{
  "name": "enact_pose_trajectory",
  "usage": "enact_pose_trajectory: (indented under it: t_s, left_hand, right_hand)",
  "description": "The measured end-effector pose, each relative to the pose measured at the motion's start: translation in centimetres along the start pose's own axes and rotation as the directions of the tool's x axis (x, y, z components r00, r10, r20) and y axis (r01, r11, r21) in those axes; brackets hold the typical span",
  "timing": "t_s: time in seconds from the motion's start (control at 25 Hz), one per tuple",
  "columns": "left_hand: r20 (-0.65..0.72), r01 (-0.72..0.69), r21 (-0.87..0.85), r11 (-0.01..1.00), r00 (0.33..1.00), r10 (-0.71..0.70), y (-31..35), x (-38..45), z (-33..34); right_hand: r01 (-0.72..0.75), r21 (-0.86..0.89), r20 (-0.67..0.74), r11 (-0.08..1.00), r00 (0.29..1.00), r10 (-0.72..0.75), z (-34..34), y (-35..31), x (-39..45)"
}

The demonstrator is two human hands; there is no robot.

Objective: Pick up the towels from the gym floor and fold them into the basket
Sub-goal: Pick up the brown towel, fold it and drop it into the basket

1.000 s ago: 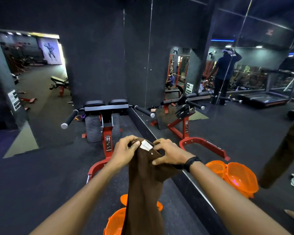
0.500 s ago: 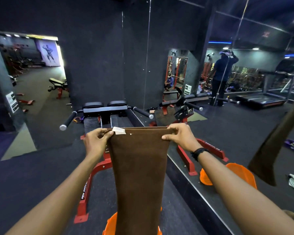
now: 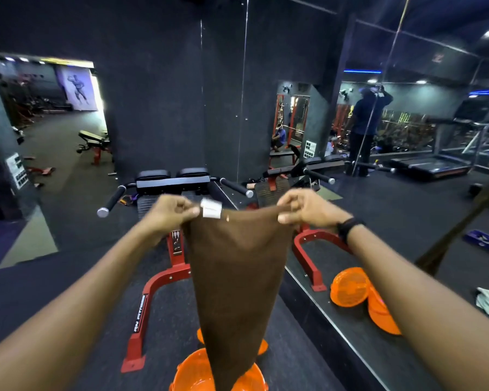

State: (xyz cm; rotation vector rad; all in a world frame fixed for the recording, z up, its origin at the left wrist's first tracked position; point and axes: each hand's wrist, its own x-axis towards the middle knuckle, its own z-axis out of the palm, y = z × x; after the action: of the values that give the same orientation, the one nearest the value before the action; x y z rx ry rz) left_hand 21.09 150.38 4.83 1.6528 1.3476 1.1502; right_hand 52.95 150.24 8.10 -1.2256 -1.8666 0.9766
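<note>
Two hands held a brown towel stretched out, hanging above an orange basket on a gym floor.

The left hand (image 3: 171, 213) pinched one top corner of the towel (image 3: 237, 277), beside a white label (image 3: 211, 208); the right hand (image 3: 305, 207) pinched the other top corner at the same height. Between them the top edge ran level from side to side. The towel's long axis dropped straight down from both grips, narrowing towards the basket (image 3: 192, 373) at the near edge of the floor, directly beneath. Whether its bottom end touched the basket could not be told. Both hands were equally near, so the next fold likely meant bringing the corners together.
</note>
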Motion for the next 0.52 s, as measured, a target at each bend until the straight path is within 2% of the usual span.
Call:
enact_pose_trajectory:
  t_s: [0.04, 0.08, 0.12, 0.2, 0.24, 0.36, 0.52]
  left_hand:
    - [-0.103, -0.087, -0.212, 0.973, 0.992, 0.066, 2.3, 0.2, -0.1]
    - [-0.134, -0.133, -0.364, 0.922, 0.987, 0.090, 4.2, 0.5, -0.3]
    - [-0.064, -0.127, -0.397, 0.909, 0.992, 0.111, 5.2, 0.6, -0.2]
    - [0.174, 0.023, -0.177, 0.984, 0.985, 0.008, 3.9, -0.4, 0.4]
    - [0.220, 0.106, -0.086, 0.991, 0.972, -0.085, 2.1, -0.9, 0.6]
    - [0.260, 0.324, -0.128, 0.937, 0.923, -0.284, -1.7, -2.9, 1.2]
    - [0.230, 0.471, -0.225, 0.853, 0.877, -0.423, -2.9, -3.1, 1.9]
  right_hand:
    - [0.069, 0.171, -0.095, 0.983, 0.994, -0.053, -1.2, -1.8, 0.1]
    - [0.100, 0.314, -0.124, 0.944, 0.990, -0.064, -2.1, -2.8, 0.5]
    - [0.063, 0.351, -0.072, 0.934, 0.997, -0.040, -2.2, -3.4, 0.5]
    - [-0.087, 0.209, 0.066, 0.974, 0.995, 0.075, -0.5, -1.3, -0.1]
    - [-0.130, 0.174, 0.084, 0.976, 0.990, 0.117, 0.6, 0.9, -0.5]
    - [-0.245, 0.274, 0.062, 0.930, 0.969, 0.238, 2.8, 4.5, -1.9]
    - [-0.330, 0.371, 0.101, 0.868, 0.944, 0.315, 3.0, 5.1, -2.2]
